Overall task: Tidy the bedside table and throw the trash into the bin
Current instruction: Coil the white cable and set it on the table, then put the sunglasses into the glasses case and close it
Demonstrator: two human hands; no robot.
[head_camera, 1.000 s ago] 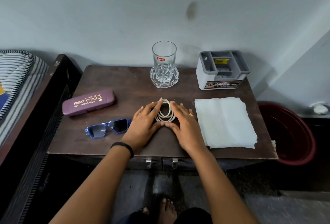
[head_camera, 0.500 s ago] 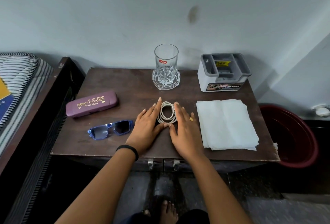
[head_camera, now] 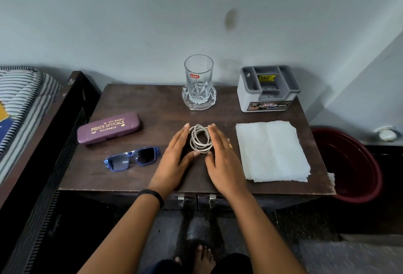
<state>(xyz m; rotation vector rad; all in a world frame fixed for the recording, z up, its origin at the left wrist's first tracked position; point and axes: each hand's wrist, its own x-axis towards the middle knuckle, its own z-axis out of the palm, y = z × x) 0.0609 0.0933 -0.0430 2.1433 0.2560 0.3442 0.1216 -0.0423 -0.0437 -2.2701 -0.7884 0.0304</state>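
**Cable coil being gathered**

The left hand [head_camera: 174,162] and right hand [head_camera: 224,164] lie flat, fingers straight, touching either side of the coiled off-white cable [head_camera: 200,140] at the middle of the dark wooden tabletop [head_camera: 152,103]. The next move probably calls for pinching the loops together so they lift without unwinding, perhaps toward the grey compartmented organiser [head_camera: 268,88].

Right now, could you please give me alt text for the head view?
A left hand and a right hand, both open, flank a coiled white cable on a dark bedside table. Around it lie blue sunglasses, a purple glasses case, a glass, a grey organiser and white tissue.
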